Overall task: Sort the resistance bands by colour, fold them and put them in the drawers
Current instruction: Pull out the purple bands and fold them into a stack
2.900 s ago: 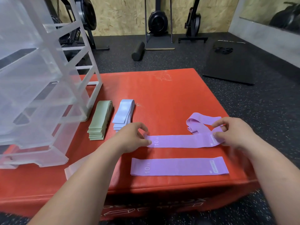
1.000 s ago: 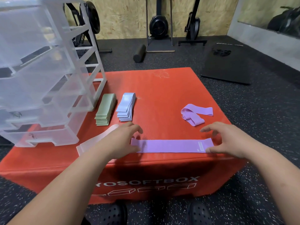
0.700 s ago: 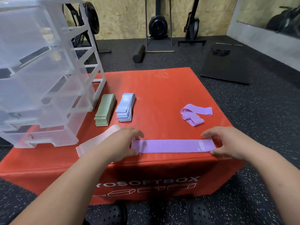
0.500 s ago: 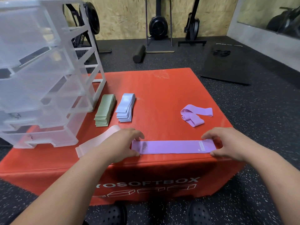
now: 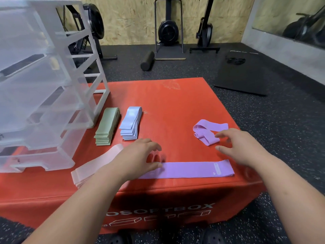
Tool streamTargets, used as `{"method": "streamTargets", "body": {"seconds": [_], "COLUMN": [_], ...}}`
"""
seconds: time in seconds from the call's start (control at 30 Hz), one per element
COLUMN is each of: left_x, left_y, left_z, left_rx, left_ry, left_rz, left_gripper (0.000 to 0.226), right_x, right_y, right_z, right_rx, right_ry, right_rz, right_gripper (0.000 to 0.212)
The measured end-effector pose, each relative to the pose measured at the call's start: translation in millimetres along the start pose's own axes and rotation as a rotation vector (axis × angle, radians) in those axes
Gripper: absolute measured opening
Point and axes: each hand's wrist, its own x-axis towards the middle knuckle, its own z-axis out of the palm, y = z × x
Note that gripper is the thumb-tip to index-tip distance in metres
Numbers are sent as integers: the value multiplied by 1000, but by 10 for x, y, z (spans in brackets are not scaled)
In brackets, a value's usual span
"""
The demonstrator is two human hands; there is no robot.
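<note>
A flat purple band (image 5: 190,170) lies along the front edge of the red soft box (image 5: 168,103). My left hand (image 5: 139,157) hovers with loosely spread fingers over the band's left end, its thumb at the band. My right hand (image 5: 241,147) is raised and open above the band's right end, fingers reaching toward a crumpled purple band (image 5: 207,131). A green stack (image 5: 107,125) and a light blue stack (image 5: 131,123) lie side by side near the clear plastic drawer unit (image 5: 40,88). Pink bands (image 5: 95,166) lie partly under my left forearm.
The drawer unit stands on the box's left part with its drawers pulled out. Beyond the box are black rubber floor, a foam roller (image 5: 147,60), a black mat (image 5: 242,74) and gym machines against the plywood wall. My shoes (image 5: 212,237) show below the box front.
Both hands have let go of the flat purple band's ends. My right hand has lifted and moved back toward the crumpled purple band; my left hand's fingers have spread.
</note>
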Motion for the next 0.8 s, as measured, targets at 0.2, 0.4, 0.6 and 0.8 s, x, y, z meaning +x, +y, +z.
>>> {"method": "streamTargets", "body": {"seconds": [0.2,0.4,0.6,0.8], "left_x": [272,491,640,689], "left_y": [47,94,110,163], "left_z": [90,163,217,155], "left_rx": [-23,-4,-23,-206], "left_ry": [8,19,38,213], "left_rz": [19,53,63,4], "left_gripper": [49,44,41,35], "right_x": [326,548,637,530], "right_y": [8,77,-24,-542], "right_z": [83,183,173,-171], "right_rx": [-9,-200,-11,800], "right_ry": [108,-117,169,277], "right_rz": [122,368,212,19], "right_gripper": [38,49,27,20]}}
